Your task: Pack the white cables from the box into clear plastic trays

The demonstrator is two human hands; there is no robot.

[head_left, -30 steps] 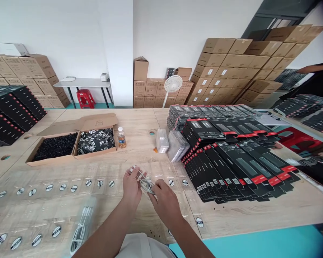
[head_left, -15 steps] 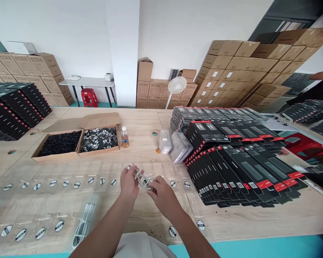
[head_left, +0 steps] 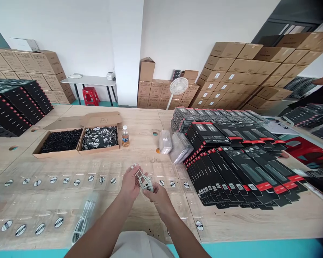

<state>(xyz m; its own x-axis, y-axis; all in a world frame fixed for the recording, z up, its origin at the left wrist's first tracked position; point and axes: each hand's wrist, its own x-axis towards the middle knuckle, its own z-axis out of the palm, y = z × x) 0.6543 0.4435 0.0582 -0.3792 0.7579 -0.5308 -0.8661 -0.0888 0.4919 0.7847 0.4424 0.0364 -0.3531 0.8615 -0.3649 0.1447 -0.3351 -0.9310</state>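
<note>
A looped white cable [head_left: 144,182] is held between my two hands above the wooden table [head_left: 115,222]. My left hand [head_left: 130,182] is closed on the connector end, and the white plug tips stick out past the fingertips. The thumb and fingers of my right hand [head_left: 158,197] pinch the lower right side of the loops. Left of my forearm lies a bundle of white cables [head_left: 83,220], partly blurred. Clear plastic trays [head_left: 67,172] with round black-and-white stickers are laid out in rows around my hands.
Black retail boxes [head_left: 231,168] with red ends are stacked at right, beside clear plastic packs [head_left: 180,147]. A carton of small black parts [head_left: 60,141], a carton of black-and-white pieces [head_left: 100,138] and a bottle [head_left: 125,136] stand beyond my hands. More black boxes [head_left: 13,107] rise at far left.
My right hand has turned and shifted slightly down around the cable loops, which now show rounder and more open. My left hand keeps its grip near the plugs. The view has shifted slightly.
</note>
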